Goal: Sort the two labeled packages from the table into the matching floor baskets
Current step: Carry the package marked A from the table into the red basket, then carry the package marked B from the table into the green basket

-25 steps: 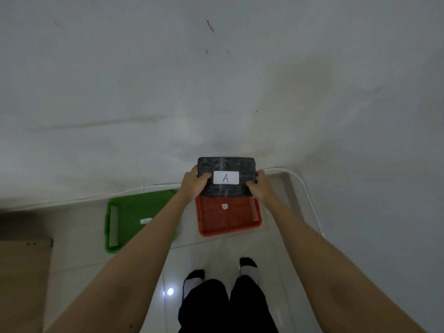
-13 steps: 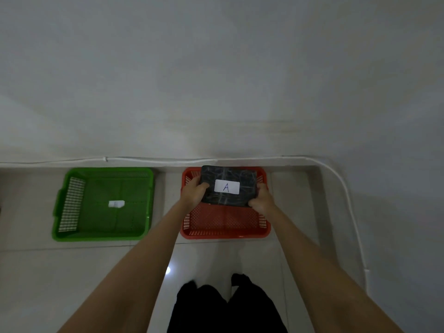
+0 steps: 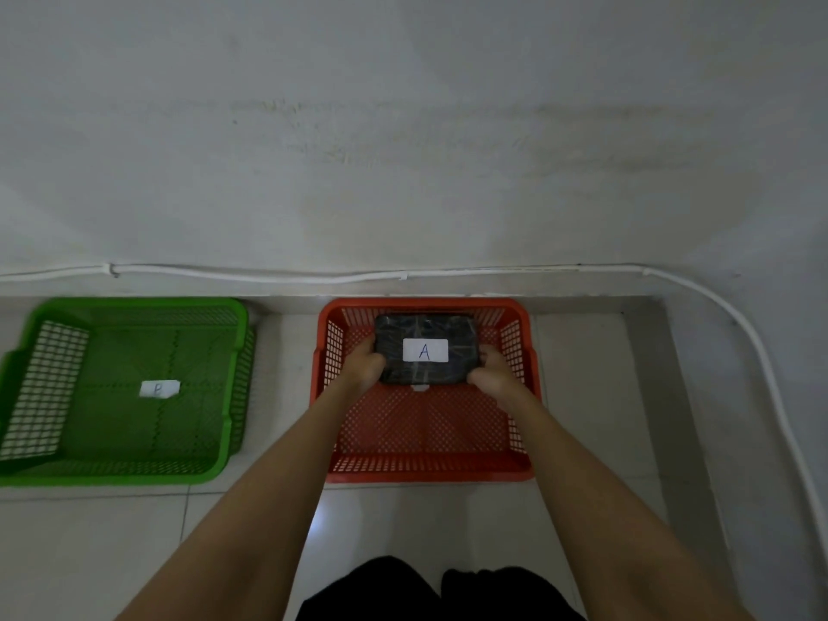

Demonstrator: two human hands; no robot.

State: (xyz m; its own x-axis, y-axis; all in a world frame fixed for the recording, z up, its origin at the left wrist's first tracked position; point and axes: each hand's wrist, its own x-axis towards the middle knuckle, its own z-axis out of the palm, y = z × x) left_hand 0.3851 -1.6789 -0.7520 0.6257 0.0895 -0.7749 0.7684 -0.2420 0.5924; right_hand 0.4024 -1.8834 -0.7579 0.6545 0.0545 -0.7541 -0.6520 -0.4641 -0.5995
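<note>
Compared with half a second ago, the dark package (image 3: 425, 349) sits lower in the frame's centre and well inside the walls of the red basket (image 3: 430, 472), where before it hovered over the far rim. The person has also come closer, so both baskets fill more of the lower half of the view. The white label on the package reads "A", and a small white tag on the red basket's floor peeks out just below the package's near edge, too covered to read. The left hand (image 3: 363, 367) and the right hand (image 3: 493, 374) each clamp one short side, fingers wrapped around the edges; whether the package already rests on the mesh floor cannot be told.

By my judgement the first placement is nearly done, with only the release left, and the second package is not in view.

The package lies toward the far wall of the red basket, with open mesh between it and the near wall. The side walls stand close outside each wrist, so lifting the hands straight up looks the cleanest exit. At the left of the frame the green basket (image 3: 224, 441) sits apart from the red one, holding only a tag (image 3: 159, 389).
</note>
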